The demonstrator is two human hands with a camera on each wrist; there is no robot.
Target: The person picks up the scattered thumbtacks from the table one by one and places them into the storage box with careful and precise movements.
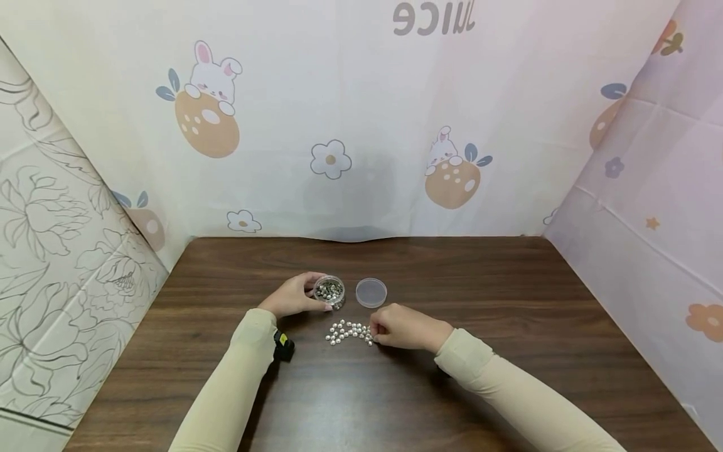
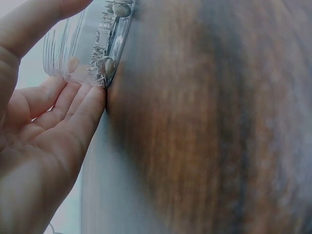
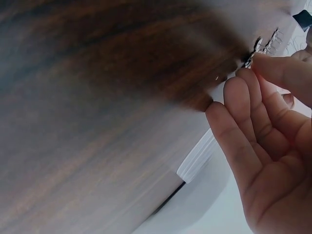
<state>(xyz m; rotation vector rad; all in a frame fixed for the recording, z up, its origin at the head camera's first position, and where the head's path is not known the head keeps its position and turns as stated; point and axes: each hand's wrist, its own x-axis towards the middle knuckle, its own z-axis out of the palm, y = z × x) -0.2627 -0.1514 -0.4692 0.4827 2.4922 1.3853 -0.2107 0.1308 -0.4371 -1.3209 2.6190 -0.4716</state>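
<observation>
1. At your far left hangs a cloth (image 1: 51,213) printed with line-drawn flowers, beside the brown counter (image 1: 164,358).
2. Your left sleeve (image 1: 231,383) comes in from the near edge, with a black block (image 1: 284,348) (it has a yellow patch) at its cuff.
3. Your left hand (image 1: 294,295) grips the clear jar, thumb on one side and fingers on the other, parted only by the jar's width.
4. The jar (image 1: 341,297) is open at the top, left of the middle of the counter, with silvery studs lying in its bottom; whether its base touches the wood, you cannot tell.
5. Nearer you than the jar, loose studs (image 1: 341,336) lie in a scattered band on the counter, reaching right to your other hand.
6. The lid (image 1: 371,293) lies flat on the counter, just right of the jar and apart from it.
7. Your right hand (image 1: 403,326) is at the right end of the loose studs, fingers curled, thumb and forefinger tips close together (you cannot tell whether a stud is between them).
8. Your right sleeve (image 1: 508,395) runs off toward the near right.
</observation>
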